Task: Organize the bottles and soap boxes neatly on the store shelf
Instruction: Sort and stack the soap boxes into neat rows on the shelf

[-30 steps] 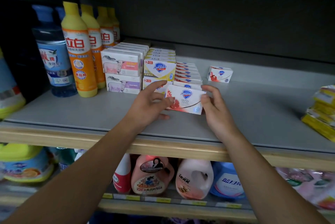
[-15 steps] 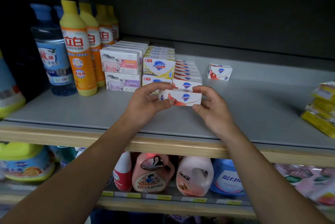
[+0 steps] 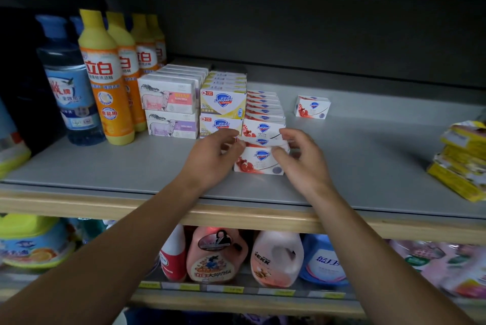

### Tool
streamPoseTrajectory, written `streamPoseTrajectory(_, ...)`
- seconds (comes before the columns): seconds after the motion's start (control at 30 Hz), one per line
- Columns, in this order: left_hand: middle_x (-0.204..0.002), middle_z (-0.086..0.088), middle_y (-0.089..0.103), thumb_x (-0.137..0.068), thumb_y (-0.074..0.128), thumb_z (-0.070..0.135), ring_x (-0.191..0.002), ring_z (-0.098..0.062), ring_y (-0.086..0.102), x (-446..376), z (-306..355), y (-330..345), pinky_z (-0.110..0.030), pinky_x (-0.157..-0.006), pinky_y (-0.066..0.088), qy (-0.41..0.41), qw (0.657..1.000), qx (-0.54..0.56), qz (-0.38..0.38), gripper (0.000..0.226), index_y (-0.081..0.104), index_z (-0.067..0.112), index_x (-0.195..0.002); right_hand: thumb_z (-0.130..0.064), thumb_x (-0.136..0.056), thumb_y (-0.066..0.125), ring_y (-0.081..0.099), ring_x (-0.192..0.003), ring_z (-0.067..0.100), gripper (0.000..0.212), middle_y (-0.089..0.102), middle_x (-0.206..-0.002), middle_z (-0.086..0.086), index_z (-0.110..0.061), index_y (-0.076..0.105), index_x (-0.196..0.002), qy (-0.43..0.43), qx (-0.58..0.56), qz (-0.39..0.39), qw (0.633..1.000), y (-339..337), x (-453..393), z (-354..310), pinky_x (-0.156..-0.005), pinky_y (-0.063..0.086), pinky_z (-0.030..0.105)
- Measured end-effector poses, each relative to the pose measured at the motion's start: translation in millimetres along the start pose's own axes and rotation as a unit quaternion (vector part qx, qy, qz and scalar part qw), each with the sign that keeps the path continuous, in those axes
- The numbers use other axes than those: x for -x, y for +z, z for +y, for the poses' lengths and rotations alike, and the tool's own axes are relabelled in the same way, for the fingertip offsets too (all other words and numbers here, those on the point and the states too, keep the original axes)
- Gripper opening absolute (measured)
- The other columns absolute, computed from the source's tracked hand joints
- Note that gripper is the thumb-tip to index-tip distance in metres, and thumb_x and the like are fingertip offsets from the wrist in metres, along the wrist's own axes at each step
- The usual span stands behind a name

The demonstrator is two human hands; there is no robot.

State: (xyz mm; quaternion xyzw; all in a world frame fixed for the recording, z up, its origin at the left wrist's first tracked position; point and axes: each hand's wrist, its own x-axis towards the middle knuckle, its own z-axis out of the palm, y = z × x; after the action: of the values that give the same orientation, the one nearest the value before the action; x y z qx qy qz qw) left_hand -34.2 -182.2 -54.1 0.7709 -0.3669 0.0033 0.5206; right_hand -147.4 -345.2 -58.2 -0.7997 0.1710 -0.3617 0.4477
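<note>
While most of the shelf already looks tidy, you are not finished. Far left, the yellow bottles stand in a file from near to far, with the blue bottle beside them on the left. Right of them the sheep boxes are stacked two high, then the yellow-trimmed soap boxes, then the row of red soap boxes. The near red box stands upright at the near end of that row, and looks a little forward of the other stacks' fronts. Your left hand has its fingers curled at that box's left end, and your right hand curls loosely at its right end, thumb on the box's near face; whether either really grips it cannot be told. I judge this box as good as placed. What is left: one lone red box stands well apart, to the right and farther back, and belongs with its row; the yellow packets at the right edge lie in an untidy heap.
</note>
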Motion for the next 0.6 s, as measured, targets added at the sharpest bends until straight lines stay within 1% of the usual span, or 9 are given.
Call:
streamPoseTrajectory(0.03,-0.111,0.003,0.069,-0.093,0.062,0.033,-0.103,-0.013,0.064,-4.0,2.0,-3.5,-0.031,-0.09,0.052,0.009,1.0,-0.021,0.017,0.034,0.063,0.017,-0.123,-0.018,-0.081,0.071,0.059,-0.105,0.004,0.04,0.059,-0.118,-0.01,-0.026,0.062,-0.12,-0.026,0.05,-0.013,0.998,-1.2,-1.8,-1.2,-0.087,0.049,0.018)
streamPoseTrajectory(0.07,-0.115,0.002,0.068,-0.092,0.063,0.033,-0.104,-0.013,0.063,-9.3,4.3,-8.0,-0.031,-0.091,0.052,0.024,0.998,-0.045,0.04,0.037,0.063,0.017,-0.125,-0.02,-0.079,0.072,0.056,-0.111,0.01,0.045,0.056,-0.117,-0.014,-0.027,0.062,-0.122,-0.055,0.099,-0.032,0.993,-2.1,-3.4,-3.1,-0.094,0.045,0.022)
streamPoseTrajectory(0.13,-0.124,-0.003,0.065,-0.091,0.065,0.031,-0.11,-0.018,0.06,-24.0,9.5,-17.7,-0.032,-0.094,0.049,0.077,0.986,-0.116,0.092,0.039,0.062,0.016,-0.127,-0.023,-0.078,0.072,0.05,-0.117,0.014,0.047,0.053,-0.117,-0.017,-0.028,0.062,-0.123,-0.1,0.174,-0.067,0.977,-4.2,-7.1,-7.3,-0.096,0.037,0.021)
streamPoseTrajectory(0.2,-0.13,-0.006,0.062,-0.091,0.065,0.029,-0.12,-0.024,0.054,-42.4,14.6,-25.1,-0.033,-0.097,0.042,0.13,0.962,-0.205,0.127,0.041,0.061,0.014,-0.129,-0.025,-0.079,0.072,0.049,-0.118,0.014,0.046,0.057,-0.121,-0.013,-0.027,0.063,-0.124,-0.117,0.21,-0.097,0.966,-7.2,-12.9,-11.1,-0.095,0.034,0.018)
streamPoseTrajectory(0.27,-0.134,-0.008,0.059,-0.09,0.065,0.028,-0.126,-0.027,0.049,-62.0,17.5,-28.1,-0.037,-0.103,0.04,0.155,0.943,-0.263,0.134,0.044,0.059,0.013,-0.131,-0.028,-0.08,0.072,0.053,-0.119,0.013,0.045,0.061,-0.126,-0.007,-0.026,0.063,-0.125,-0.122,0.225,-0.134,0.957,-10.7,-18.1,-13.1,-0.099,0.039,0.021)
streamPoseTrajectory(0.37,-0.139,-0.013,0.054,-0.089,0.064,0.033,-0.132,-0.032,0.044,-86.2,14.3,-22.8,-0.044,-0.111,0.031,0.165,0.924,-0.333,0.093,0.052,0.055,0.012,-0.135,-0.028,-0.081,0.074,0.056,-0.118,0.012,0.048,0.06,-0.129,-0.006,-0.024,0.061,-0.127,-0.113,0.225,-0.182,0.951,-14.5,-21.7,-13.8,-0.102,0.044,0.029)
streamPoseTrajectory(0.47,-0.141,-0.009,0.053,-0.089,0.06,0.046,-0.133,-0.031,0.043,-96.7,4.1,-11.8,-0.048,-0.113,0.022,0.153,0.906,-0.389,0.07,0.057,0.052,0.016,-0.137,-0.018,-0.08,0.075,0.058,-0.112,0.007,0.044,0.062,-0.124,-0.009,-0.026,0.064,-0.122,-0.108,0.195,-0.176,0.959,-24.1,-28.9,-10.7,-0.096,0.047,0.024)
streamPoseTrajectory(0.53,-0.136,-0.008,0.056,-0.087,0.061,0.048,-0.129,-0.033,0.045,-98.0,-4.9,-5.8,-0.051,-0.113,0.023,0.156,0.903,-0.39,0.087,0.058,0.054,0.016,-0.135,-0.009,-0.081,0.072,0.06,-0.101,0.001,0.041,0.062,-0.115,-0.014,-0.033,0.066,-0.113,-0.104,0.149,-0.14,0.973,-34.9,-38.0,-10.3,-0.082,0.05,0.013)
streamPoseTrajectory(0.6,-0.131,-0.01,0.058,-0.085,0.06,0.048,-0.124,-0.036,0.048,-99.1,-10.0,-1.9,-0.053,-0.111,0.027,0.164,0.906,-0.375,0.108,0.058,0.058,0.013,-0.131,-0.002,-0.083,0.069,0.061,-0.09,-0.009,0.046,0.06,-0.109,-0.019,-0.042,0.062,-0.105,-0.102,0.101,-0.087,0.986,-44.7,-52.7,-13.3,-0.067,0.047,0.004)
